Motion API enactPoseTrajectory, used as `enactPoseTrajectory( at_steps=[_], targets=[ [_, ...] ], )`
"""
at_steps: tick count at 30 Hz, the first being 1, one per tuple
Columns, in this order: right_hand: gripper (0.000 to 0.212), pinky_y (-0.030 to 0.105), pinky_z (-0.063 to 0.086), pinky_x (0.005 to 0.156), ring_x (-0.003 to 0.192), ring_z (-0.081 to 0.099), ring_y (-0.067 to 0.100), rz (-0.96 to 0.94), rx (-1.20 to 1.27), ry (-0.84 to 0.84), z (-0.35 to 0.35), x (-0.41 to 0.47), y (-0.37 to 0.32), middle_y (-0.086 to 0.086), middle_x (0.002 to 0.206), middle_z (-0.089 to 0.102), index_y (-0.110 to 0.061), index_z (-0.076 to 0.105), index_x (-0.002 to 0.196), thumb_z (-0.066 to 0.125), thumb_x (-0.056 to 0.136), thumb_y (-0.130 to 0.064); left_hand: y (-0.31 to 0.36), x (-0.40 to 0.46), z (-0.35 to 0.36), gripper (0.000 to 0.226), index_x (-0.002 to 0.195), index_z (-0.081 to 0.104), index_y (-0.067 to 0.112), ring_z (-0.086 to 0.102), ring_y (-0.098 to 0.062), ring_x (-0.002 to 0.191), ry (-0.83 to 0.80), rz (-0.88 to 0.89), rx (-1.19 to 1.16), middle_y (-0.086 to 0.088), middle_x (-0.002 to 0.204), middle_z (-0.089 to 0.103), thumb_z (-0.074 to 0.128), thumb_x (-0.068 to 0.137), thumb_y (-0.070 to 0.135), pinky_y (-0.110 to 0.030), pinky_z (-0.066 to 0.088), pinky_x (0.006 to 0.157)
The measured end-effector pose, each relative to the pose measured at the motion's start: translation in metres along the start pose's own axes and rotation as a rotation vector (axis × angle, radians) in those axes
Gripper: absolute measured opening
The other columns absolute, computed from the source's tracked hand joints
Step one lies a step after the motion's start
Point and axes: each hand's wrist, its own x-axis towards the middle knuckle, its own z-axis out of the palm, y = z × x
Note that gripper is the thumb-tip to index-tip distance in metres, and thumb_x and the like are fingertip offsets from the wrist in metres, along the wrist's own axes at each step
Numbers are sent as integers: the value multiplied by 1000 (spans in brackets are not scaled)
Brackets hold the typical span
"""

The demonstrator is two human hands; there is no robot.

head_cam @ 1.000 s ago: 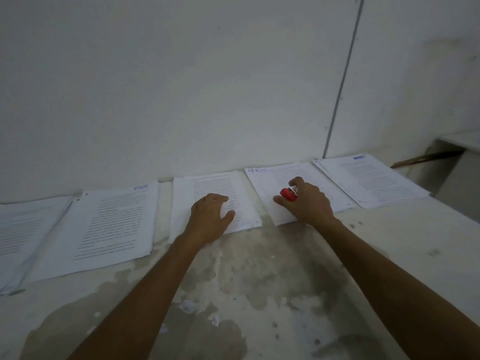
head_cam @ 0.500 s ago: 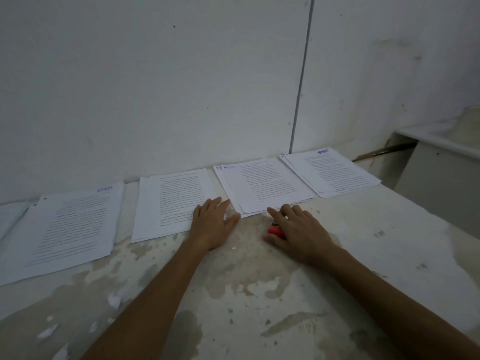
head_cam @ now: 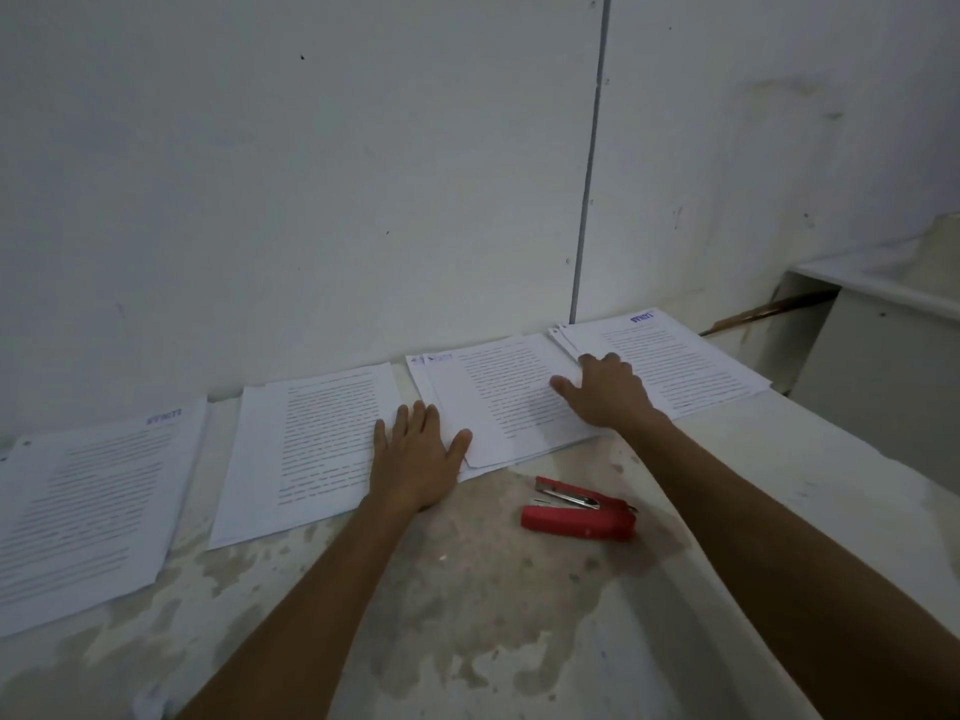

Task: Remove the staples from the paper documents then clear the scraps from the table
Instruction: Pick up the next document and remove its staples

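Head view, sole entry. We list four paper documents in a row along the foot of the wall, on a stained table (head_cam: 467,589).

Item: left hand (head_cam: 418,454), fingers straight and spread, lying flat across the near edges of the second document (head_cam: 317,439) and the third document (head_cam: 498,397), gripping nothing.

Item: right hand (head_cam: 605,389), fingers loosely bent and resting on the seam where the third document meets the fourth document (head_cam: 675,361); we judge it relaxed, holding nothing (the fingertips' undersides are hidden).

Item: first document (head_cam: 88,506), far left, untouched.

Item: red staple remover (head_cam: 579,509), lying loose on the bare table, apart from both hands, jaws agape toward the left, its long axis running left to right.

Relation for the coming move: the tool lies nearer us than either set of fingers, below and between them, closer to the right forearm. We judge the right hand the readier to draw back and take it, from above across its narrow width.

Scraps: none we can make out.
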Motion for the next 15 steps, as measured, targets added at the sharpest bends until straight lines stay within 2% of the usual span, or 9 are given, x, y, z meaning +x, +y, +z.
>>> enactPoseTrajectory(
  at_steps=[2,7,11,15],
  targets=[
    [72,47,35,109,133,39,39,50,19,-81,9,18,-3,23,144,41,-7,38,144,47,95,-59,-1,0,4,75,155,8,15,-3,-21,150,17,5,21,-4,163,3,11,96,62,-48,-6,120],
    [58,41,44,98,120,53,35,116,134,-84,15,41,-13,17,131,55,-5,52,127,62,90,-49,0,0,4,73,155,6,15,-4,-21,150,19,6,35,-3,163,1,13,98,59,-47,-6,120],
    [65,41,40,104,126,51,33,172,216,-166,9,54,-16,14,137,53,-2,47,134,67,89,-45,1,-1,3,71,155,7,16,-3,-21,150,26,2,34,-2,163,3,15,98,58,-48,-5,120],
    [69,41,38,109,131,46,33,201,182,-190,5,60,-21,15,141,50,-3,45,138,69,87,-43,3,-2,2,70,155,8,15,-3,-21,150,33,1,31,-3,163,3,16,99,57,-48,-4,120]
  ],
)
